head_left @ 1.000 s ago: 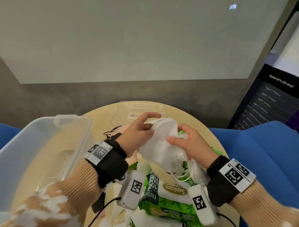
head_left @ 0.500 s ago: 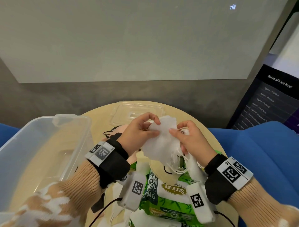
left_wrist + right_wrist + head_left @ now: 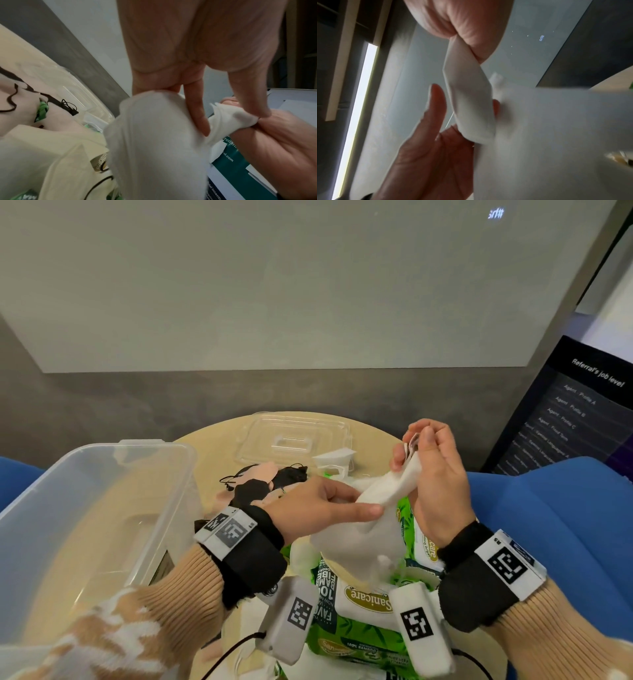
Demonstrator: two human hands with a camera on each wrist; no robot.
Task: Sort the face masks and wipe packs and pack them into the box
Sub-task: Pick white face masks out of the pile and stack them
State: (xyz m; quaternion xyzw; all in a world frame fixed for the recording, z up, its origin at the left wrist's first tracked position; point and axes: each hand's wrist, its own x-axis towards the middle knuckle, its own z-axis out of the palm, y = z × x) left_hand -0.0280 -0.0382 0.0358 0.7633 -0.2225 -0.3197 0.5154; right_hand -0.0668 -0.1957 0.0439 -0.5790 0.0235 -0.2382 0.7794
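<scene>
**White mask stretched between both hands above the wipe packs**

On my far left I see the clear plastic box [image 3: 102, 508], open on top, standing at the left edge of the round desk [image 3: 212, 440]. Nothing that I can make out lies inside it. Just beyond it, toward the back of the desk, the clear lid [image 3: 294, 440] lies flat. In front of the lid there is a loose heap of black and pink masks [image 3: 263, 481], with a folded white mask [image 3: 337, 462] just to their right.

My left hand [image 3: 315, 506] reaches in from the left with the thumb and forefinger extended nearly straight, pinching the lower part of the white mask [image 3: 363, 529] I am working on. The left wrist view shows a finger pressed into the cloth and the thumb closing on it.

The mask is in the air above the desk, over the green wipe packs [image 3: 359, 621]. Its long axis runs on a slant, from low near my left wrist up and to the right, its narrow end pointing toward the upper right.

That upper end is held by my right hand [image 3: 435, 474], raised higher than the left, the fingers curled and the thumb pinching the twisted corner of cloth. The right wrist view confirms the cloth clamped between thumb and fingers.

The wipe packs lie stacked near the front of the desk, directly below both wrists.
</scene>
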